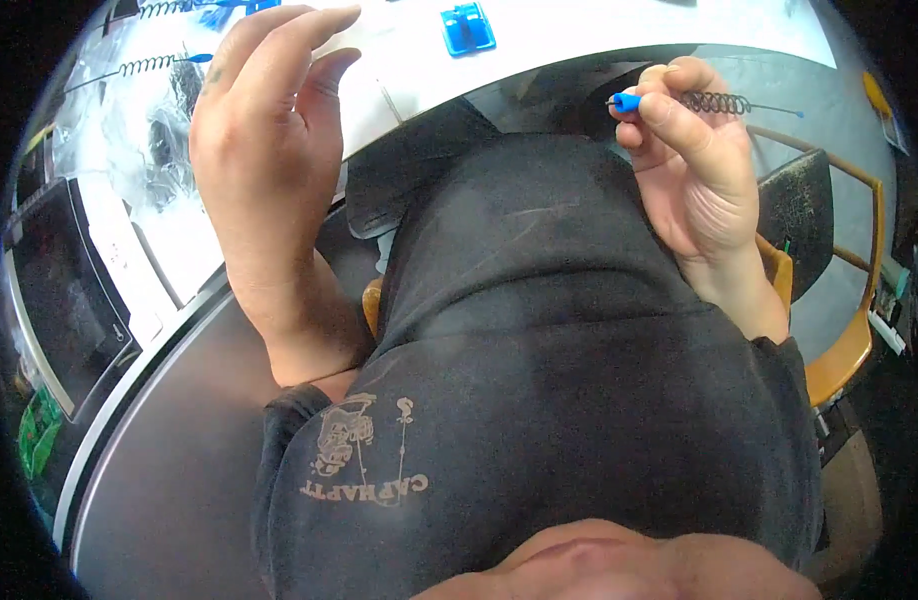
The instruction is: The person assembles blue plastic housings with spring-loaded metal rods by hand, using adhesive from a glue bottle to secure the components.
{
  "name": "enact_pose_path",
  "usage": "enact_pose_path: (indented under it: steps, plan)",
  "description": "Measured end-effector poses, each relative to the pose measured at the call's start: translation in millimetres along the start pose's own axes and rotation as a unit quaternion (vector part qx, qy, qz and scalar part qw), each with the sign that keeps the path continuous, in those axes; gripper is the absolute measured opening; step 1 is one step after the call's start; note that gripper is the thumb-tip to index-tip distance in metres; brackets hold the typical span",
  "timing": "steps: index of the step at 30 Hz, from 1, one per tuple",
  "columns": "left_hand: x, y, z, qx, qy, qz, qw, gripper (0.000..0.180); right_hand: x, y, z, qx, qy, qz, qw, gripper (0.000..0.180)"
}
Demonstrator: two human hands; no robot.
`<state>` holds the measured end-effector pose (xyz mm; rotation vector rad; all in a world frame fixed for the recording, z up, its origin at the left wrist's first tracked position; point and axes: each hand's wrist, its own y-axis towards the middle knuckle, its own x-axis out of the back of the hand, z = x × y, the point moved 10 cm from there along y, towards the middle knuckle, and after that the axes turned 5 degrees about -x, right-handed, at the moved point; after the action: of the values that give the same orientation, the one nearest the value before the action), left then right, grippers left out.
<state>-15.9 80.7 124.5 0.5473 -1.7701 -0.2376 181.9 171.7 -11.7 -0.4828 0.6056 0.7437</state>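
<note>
Between thumb and fingers, my right hand (694,165) grips a dark coiled spring wire (719,103), held off the table over the right side of my lap. A blue cap (627,103) sits at its left end, and a thin straight wire with a small blue tip runs out to the right. My left hand (269,120) is raised over the table's left part, fingers apart and curved, with nothing visible in it. Close to it, a similar spring wire with a blue end (147,66) lies on clear plastic bags.
A small blue plastic block (467,28) stands on the white table (409,70). Clear plastic bags (164,140) cover the table's left side. A wooden-armed chair (844,350) is at the right, and a dark panel-like object (69,290) at the far left.
</note>
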Motion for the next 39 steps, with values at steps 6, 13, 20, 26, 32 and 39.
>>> enact_pose_path:
  steps: [6,13,20,26,32,39]
  plan:
    - [1.2,1.3,-1.9,0.008,-0.008,0.012,1.000,0.021,2.7,-0.1,-1.1,-0.001,0.000,-0.005,1.000,0.023]
    - [-0.5,-0.4,1.2,-0.055,0.015,-0.016,0.998,0.022,0.2,1.7,-2.7,-0.006,0.012,-0.002,1.000,0.023]
    - [0.1,3.3,-7.8,0.008,0.010,0.017,1.000,0.022,3.9,0.1,-3.0,-0.002,-0.003,-0.017,1.000,0.024]
    - [0.7,3.2,-7.1,0.011,0.019,0.020,1.000,0.021,5.4,0.1,-4.7,-0.009,0.009,-0.027,1.000,0.024]
    - [0.0,6.6,-10.3,0.014,0.013,0.022,1.000,0.021,3.9,2.5,-2.7,-0.002,0.013,-0.016,1.000,0.025]
    - [1.8,4.4,-12.7,0.004,0.032,0.024,0.999,0.021,1.6,3.1,-3.4,-0.004,0.013,-0.011,1.000,0.025]
